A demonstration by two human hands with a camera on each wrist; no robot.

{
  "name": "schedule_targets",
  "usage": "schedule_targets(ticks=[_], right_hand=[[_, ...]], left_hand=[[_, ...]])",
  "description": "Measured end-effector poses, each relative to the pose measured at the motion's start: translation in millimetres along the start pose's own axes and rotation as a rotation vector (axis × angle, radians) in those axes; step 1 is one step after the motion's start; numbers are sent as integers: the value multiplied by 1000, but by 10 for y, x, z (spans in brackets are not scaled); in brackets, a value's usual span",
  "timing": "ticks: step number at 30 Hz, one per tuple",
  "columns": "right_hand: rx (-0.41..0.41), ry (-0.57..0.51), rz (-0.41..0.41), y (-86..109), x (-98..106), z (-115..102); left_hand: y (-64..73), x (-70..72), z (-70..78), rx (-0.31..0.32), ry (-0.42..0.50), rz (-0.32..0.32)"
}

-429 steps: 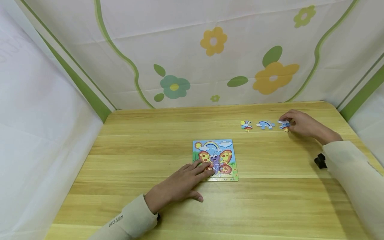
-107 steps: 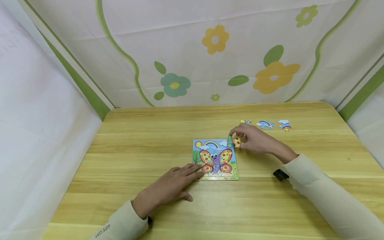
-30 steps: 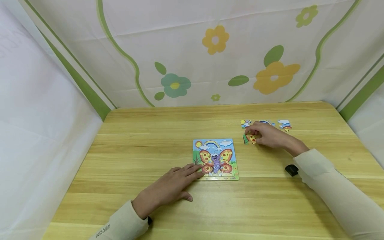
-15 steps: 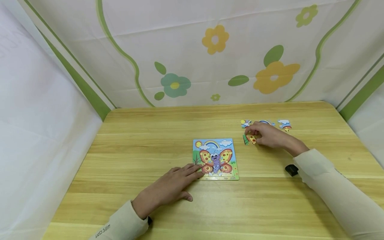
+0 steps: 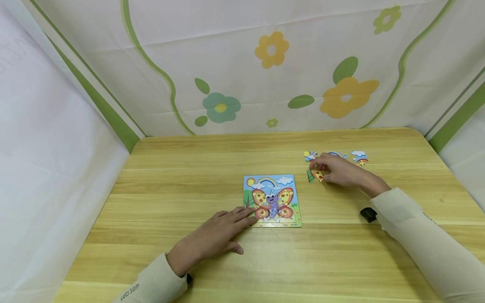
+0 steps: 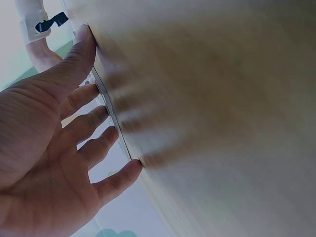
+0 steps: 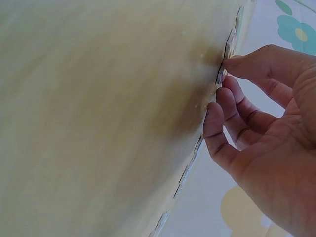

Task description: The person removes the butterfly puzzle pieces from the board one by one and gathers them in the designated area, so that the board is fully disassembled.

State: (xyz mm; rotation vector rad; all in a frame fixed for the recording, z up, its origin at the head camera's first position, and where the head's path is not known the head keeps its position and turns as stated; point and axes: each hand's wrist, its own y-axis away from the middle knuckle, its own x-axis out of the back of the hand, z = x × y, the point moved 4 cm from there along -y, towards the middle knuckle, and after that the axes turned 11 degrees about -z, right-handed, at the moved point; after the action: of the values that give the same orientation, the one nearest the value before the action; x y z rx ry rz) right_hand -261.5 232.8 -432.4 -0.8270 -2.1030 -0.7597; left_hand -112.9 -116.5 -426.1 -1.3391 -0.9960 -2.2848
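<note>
My right hand (image 5: 341, 170) is at the table right of the puzzle board, with thumb and index finger pinching a puzzle piece (image 5: 317, 175) that shows green leaf and a yellow, red-spotted wing. In the right wrist view the thumb of my right hand (image 7: 271, 108) meets the edge of this piece (image 7: 221, 74), close against the tabletop. The butterfly puzzle board (image 5: 297, 210) lies flat at mid-table. On its lower left corner rest the extended fingers of my left hand (image 5: 217, 231). The left wrist view has the left hand (image 6: 54, 143) spread, fingertips along the board's thin edge.
Behind my right hand, a row of loose pieces lies on the wooden table (image 5: 182, 181): a yellow-and-blue piece (image 5: 310, 156), a partly covered rainbow piece (image 5: 337, 154) and a cloud piece (image 5: 359, 156). A flower-printed white cloth (image 5: 242, 75) stands along the back edge.
Since 3.6 seconds ago, my right hand has moved right from the board's upper right corner and set the spotted-wing piece down before the row. Nothing visibly changes over the last second.
</note>
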Motion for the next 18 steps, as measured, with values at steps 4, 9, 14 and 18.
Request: schedule_targets(ticks=[4, 9, 14, 18], right_hand=[[-17, -1, 18, 22, 32, -38], [1, 20, 47, 43, 67, -122], [36, 26, 63, 35, 65, -242], [63, 28, 69, 15, 50, -317]], left_hand=[[2, 3, -4, 0, -1, 0], [5, 5, -1, 4, -8, 2], [6, 5, 3, 5, -13, 3], [0, 1, 1, 4, -13, 3]])
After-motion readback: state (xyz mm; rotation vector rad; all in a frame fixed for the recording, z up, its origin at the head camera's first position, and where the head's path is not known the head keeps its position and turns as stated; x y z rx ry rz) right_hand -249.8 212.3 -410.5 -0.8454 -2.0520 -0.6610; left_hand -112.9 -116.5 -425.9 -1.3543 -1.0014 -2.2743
